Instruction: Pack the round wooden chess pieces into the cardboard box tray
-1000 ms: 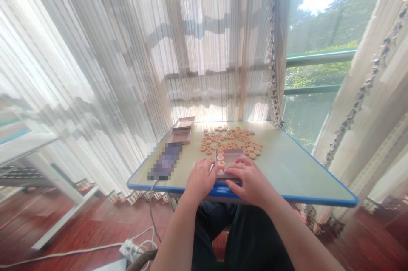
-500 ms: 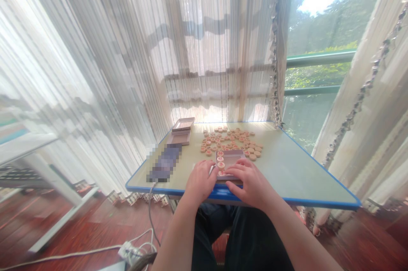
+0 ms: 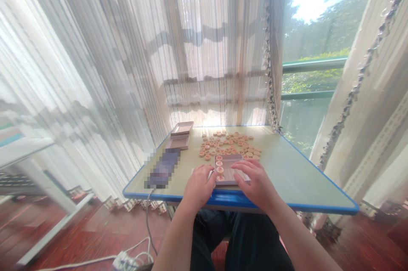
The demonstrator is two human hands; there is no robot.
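Note:
A shallow brown tray lies at the near edge of a blue-rimmed table, with three round wooden chess discs lined up along its left side. My left hand rests against the tray's left edge, fingers curled. My right hand lies over the tray's right half, its fingers spread flat across it. Beyond the tray, several more wooden discs are scattered over the tabletop.
Two more brown trays sit at the far left of the table. A blurred flat device lies near the left edge, its cable hanging to a power strip on the floor. Sheer curtains surround the table.
The view has tilted up slightly, so the table sits lower in frame. My right hand's fingers have shifted a little left and forward over the tray; my left hand has stayed beside it.

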